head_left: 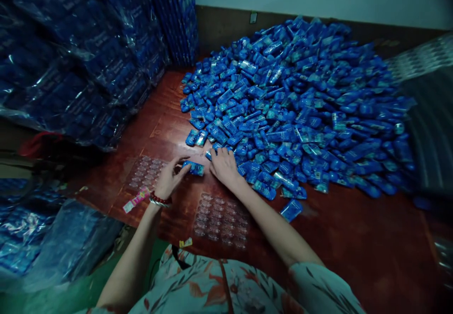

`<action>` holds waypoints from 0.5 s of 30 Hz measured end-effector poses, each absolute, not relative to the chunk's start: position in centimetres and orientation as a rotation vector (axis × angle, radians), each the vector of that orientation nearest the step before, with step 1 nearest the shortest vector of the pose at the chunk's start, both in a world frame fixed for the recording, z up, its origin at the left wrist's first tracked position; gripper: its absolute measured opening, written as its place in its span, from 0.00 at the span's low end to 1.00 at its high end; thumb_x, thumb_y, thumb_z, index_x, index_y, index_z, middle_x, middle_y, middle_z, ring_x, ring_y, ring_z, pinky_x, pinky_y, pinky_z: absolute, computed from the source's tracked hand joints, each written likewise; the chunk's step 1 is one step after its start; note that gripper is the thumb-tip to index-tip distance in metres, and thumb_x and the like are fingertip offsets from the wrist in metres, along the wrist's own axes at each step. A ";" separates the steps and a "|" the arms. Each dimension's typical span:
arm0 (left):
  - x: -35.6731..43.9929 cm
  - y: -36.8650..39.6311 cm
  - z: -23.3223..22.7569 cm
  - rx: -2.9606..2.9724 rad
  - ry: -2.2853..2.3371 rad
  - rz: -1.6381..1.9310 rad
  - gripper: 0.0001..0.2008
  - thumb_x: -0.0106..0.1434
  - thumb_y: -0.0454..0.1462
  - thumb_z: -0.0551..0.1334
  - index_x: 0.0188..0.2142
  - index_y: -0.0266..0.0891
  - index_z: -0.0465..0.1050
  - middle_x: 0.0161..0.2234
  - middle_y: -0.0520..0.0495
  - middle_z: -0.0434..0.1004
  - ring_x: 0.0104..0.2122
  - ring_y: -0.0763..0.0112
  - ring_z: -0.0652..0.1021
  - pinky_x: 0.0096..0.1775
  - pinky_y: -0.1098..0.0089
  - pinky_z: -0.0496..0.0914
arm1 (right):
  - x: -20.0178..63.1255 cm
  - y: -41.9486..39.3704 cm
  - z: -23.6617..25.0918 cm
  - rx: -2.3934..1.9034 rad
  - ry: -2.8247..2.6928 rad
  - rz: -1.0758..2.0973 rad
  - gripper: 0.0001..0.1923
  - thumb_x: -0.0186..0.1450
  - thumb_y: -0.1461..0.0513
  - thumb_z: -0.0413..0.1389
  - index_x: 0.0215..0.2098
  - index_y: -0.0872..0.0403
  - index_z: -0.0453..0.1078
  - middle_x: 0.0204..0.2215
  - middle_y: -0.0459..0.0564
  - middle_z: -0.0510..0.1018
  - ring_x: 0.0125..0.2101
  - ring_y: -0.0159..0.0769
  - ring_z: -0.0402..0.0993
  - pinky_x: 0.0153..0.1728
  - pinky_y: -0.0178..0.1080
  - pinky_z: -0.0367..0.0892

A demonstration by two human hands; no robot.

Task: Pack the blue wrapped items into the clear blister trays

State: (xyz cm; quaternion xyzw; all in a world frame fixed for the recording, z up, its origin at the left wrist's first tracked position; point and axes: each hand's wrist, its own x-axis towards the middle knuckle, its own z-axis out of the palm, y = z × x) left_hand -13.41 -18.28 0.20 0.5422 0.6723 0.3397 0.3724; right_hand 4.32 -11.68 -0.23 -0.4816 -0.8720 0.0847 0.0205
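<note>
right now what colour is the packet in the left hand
Blue with light markings, best seen in the head view: packet at the left hand.

One head-worn camera looks steeply down, close above the red table (354,248).

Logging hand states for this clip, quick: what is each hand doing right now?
Left hand: fingers closed on a small blue packet over the table.
Right hand: open, palm down, fingers at the edge of the pile of blue packets.
</note>
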 end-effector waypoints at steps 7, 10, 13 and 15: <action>-12.2 -21.1 -0.8 1.343 1.693 0.861 0.22 0.58 0.46 0.59 0.49 0.38 0.68 0.40 0.45 0.74 0.34 0.69 0.74 0.37 0.67 0.69 | 9.8 -14.5 1.4 -1.380 -2.180 0.744 0.16 0.68 0.57 0.43 0.51 0.54 0.59 0.39 0.52 0.73 0.39 0.39 0.70 0.39 0.40 0.64; -11.3 -22.3 -0.3 1.354 1.668 0.864 0.21 0.59 0.46 0.58 0.50 0.39 0.67 0.43 0.45 0.74 0.37 0.67 0.74 0.40 0.66 0.69 | 13.3 -18.1 1.4 -1.494 -1.829 1.166 0.16 0.66 0.53 0.47 0.49 0.51 0.59 0.26 0.43 0.73 0.24 0.34 0.71 0.28 0.37 0.65; -10.0 -23.4 0.1 1.415 1.574 0.826 0.17 0.61 0.44 0.56 0.46 0.39 0.71 0.43 0.44 0.74 0.42 0.65 0.73 0.44 0.65 0.68 | 15.7 -21.9 0.6 -1.558 -1.533 1.453 0.17 0.64 0.52 0.49 0.48 0.50 0.59 0.19 0.39 0.69 0.17 0.31 0.67 0.20 0.34 0.62; -9.1 -24.0 0.1 1.454 1.527 0.779 0.16 0.62 0.43 0.55 0.46 0.39 0.71 0.42 0.44 0.73 0.42 0.65 0.73 0.46 0.64 0.67 | 16.2 -23.9 -0.1 -1.561 -1.382 1.553 0.19 0.63 0.52 0.49 0.50 0.50 0.58 0.20 0.40 0.70 0.16 0.30 0.66 0.17 0.32 0.61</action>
